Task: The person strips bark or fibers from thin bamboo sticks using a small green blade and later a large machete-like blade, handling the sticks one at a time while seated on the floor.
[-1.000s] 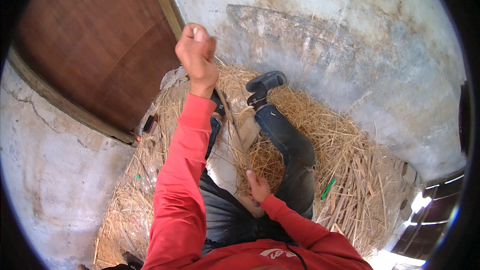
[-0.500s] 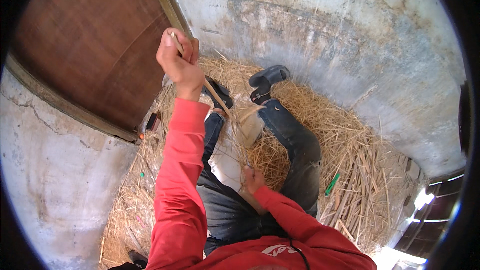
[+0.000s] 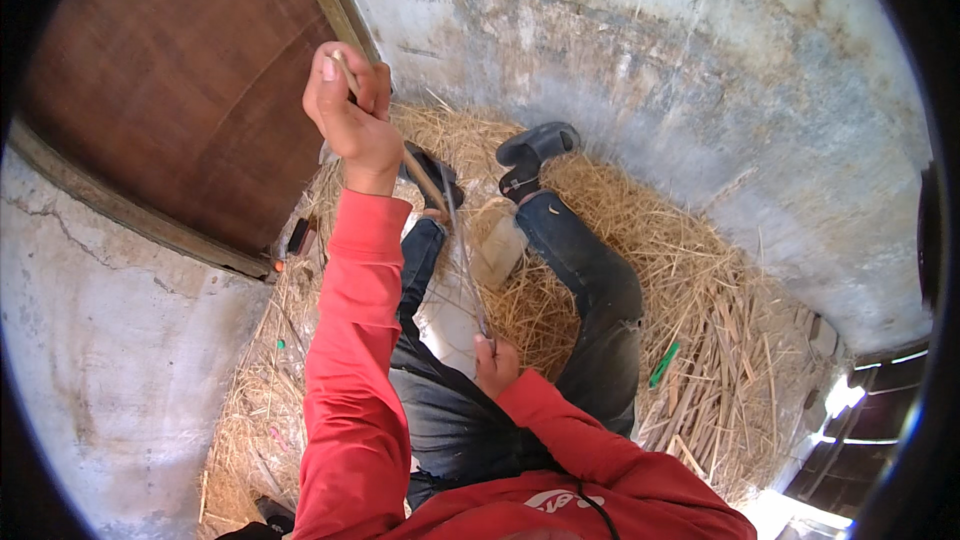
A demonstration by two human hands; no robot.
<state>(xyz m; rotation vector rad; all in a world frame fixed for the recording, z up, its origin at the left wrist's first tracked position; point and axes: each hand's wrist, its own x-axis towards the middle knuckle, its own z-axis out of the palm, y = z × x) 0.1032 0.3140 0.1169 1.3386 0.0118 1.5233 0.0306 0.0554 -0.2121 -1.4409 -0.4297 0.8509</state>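
Note:
My left hand (image 3: 352, 120) is raised at the far left, closed around a thin pale wooden stick (image 3: 425, 178). One end of the stick pokes out above my thumb, and the other slants down toward my feet. Low between my thighs, my right hand (image 3: 497, 365) grips a long knife (image 3: 463, 255) whose narrow grey blade points up and away. The blade's tip comes close to the stick; I cannot tell whether they touch. A pale rounded block (image 3: 497, 245) stands on the ground between my lower legs.
Straw and shavings (image 3: 680, 250) cover the ground around my dark shoes (image 3: 540, 145). Split sticks (image 3: 705, 390) lie in a pile at right, near a green object (image 3: 663, 365). A stained wall (image 3: 700, 90) curves behind; a brown door panel (image 3: 180, 90) stands at left.
The knife blade now shows clearly, swung up toward the stick. My right hand has shifted slightly left, and my left hand a little up and left with the stick.

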